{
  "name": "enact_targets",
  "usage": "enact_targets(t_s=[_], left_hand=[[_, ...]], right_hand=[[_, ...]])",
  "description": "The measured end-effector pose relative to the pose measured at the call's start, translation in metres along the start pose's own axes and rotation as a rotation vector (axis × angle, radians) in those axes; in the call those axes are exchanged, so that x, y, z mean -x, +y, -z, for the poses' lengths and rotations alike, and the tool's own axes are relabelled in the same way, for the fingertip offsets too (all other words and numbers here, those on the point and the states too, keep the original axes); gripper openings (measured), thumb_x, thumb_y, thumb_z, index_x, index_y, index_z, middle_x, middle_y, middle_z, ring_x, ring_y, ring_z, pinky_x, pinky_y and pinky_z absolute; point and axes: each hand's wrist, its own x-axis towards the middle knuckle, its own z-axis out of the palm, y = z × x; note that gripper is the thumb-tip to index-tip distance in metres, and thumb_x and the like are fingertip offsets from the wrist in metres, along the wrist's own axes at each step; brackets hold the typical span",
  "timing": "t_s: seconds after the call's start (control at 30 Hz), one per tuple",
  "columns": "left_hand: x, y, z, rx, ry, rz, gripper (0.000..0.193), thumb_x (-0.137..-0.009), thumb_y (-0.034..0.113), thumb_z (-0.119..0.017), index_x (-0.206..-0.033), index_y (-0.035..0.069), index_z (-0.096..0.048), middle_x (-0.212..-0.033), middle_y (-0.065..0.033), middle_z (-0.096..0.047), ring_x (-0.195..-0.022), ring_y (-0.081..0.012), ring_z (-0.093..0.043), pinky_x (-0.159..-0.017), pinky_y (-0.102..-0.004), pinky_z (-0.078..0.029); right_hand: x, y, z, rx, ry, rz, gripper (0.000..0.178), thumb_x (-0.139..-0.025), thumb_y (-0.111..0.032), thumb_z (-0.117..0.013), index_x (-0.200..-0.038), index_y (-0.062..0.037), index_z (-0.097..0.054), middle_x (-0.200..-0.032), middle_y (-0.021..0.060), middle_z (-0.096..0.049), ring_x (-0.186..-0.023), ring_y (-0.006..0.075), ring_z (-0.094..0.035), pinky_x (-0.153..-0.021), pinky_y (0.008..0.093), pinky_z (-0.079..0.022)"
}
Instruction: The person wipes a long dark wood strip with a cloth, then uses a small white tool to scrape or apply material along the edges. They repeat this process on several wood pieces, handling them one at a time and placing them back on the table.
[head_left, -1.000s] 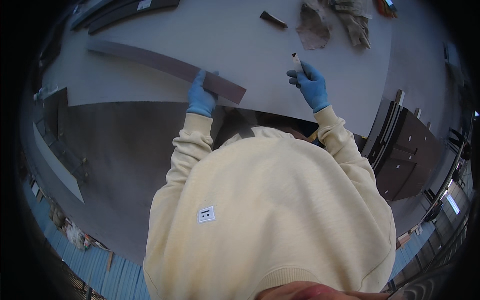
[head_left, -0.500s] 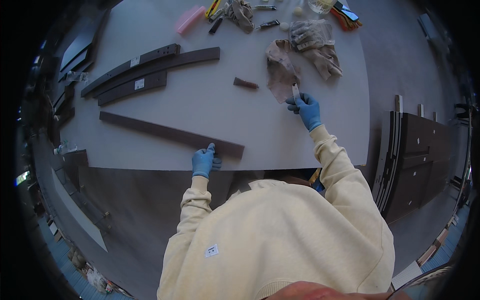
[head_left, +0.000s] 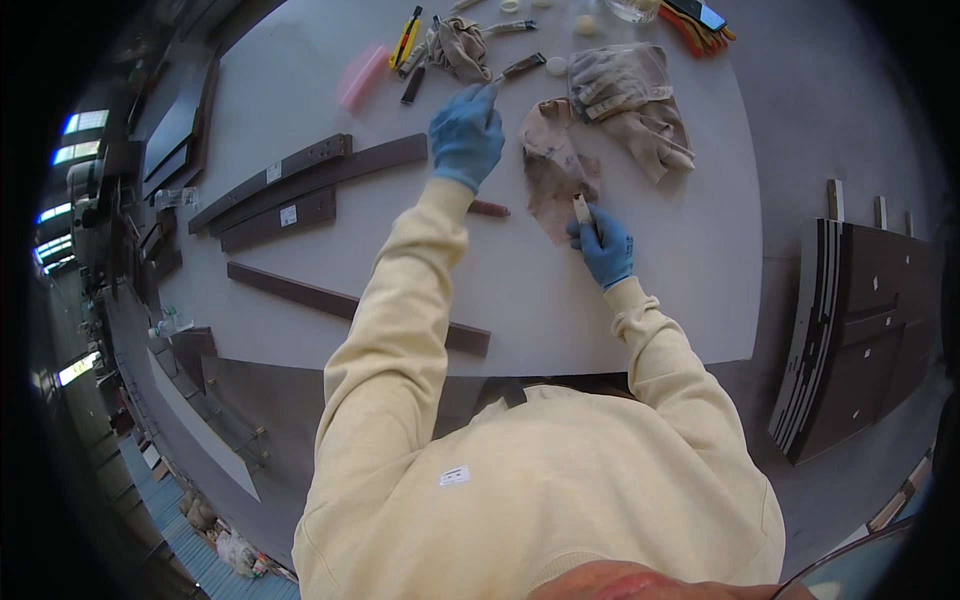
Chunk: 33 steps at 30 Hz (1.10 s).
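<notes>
My left hand, in a blue glove, is stretched over the far middle of the table, fingers extended and nothing seen in them. Its fingertips are close to a dark tube with a thin nozzle and a crumpled grey-beige cloth. My right hand, also gloved, is closed on a small pale flat strip with a dark tip, above the lower edge of a stained beige cloth. A long dark brown board lies near the front edge, partly hidden by my left forearm. A brown tube shows beside my left wrist.
More brown boards lie at the table's left. Along the back are a pink container, a yellow utility knife, a bag of grey gloves and orange gloves. Stacked brown panels stand right of the table.
My left hand has let go of the long board and reached forward to the dark tube and grey-beige cloth. My right hand still holds the pale strip near the stained cloth. The view has shifted.
</notes>
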Motion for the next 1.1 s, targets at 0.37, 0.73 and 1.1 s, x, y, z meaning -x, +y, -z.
enact_targets(t_s=[0.37, 0.73, 1.1], left_hand=[[-0.081, -0.033, -0.153, -0.444, -0.448, 0.157, 0.03, -0.09, 0.015, -0.063, -0.118, 0.007, -0.062, -0.109, -0.0244, -0.075, -0.101, -0.0401, -0.074, -0.087, -0.0532, -0.057], [0.016, -0.011, -0.036, 1.909, -0.221, 1.223, 0.04, -0.097, 0.003, -0.058, -0.137, 0.001, -0.059, -0.13, -0.0165, -0.07, -0.121, -0.033, -0.067, -0.107, -0.0491, -0.055], [0.167, 0.093, 0.117, 2.112, 0.273, 1.064, 0.038, -0.102, 0.001, -0.057, -0.14, 0.0, -0.061, -0.134, -0.0183, -0.068, -0.135, -0.0365, -0.06, -0.122, -0.0494, -0.045]], right_hand=[[-0.003, 0.0, 0.006, 0.446, 0.051, 0.15, 0.045, -0.089, -0.023, -0.079, -0.13, -0.0061, -0.07, -0.069, 0.0091, -0.065, -0.059, 0.0271, -0.064, -0.063, 0.039, -0.055], [-0.001, 0.002, 0.0, 0.341, 0.065, -0.01, 0.036, -0.088, -0.032, -0.083, -0.11, -0.0047, -0.073, -0.075, 0.0127, -0.071, -0.061, 0.0276, -0.065, -0.065, 0.0388, -0.056], [0.042, -0.124, -0.059, -0.446, -0.143, -0.326, 0.027, -0.101, -0.031, -0.073, -0.104, -0.0051, -0.067, -0.081, 0.0066, -0.075, -0.055, 0.0103, -0.062, -0.048, 0.0225, -0.047]])
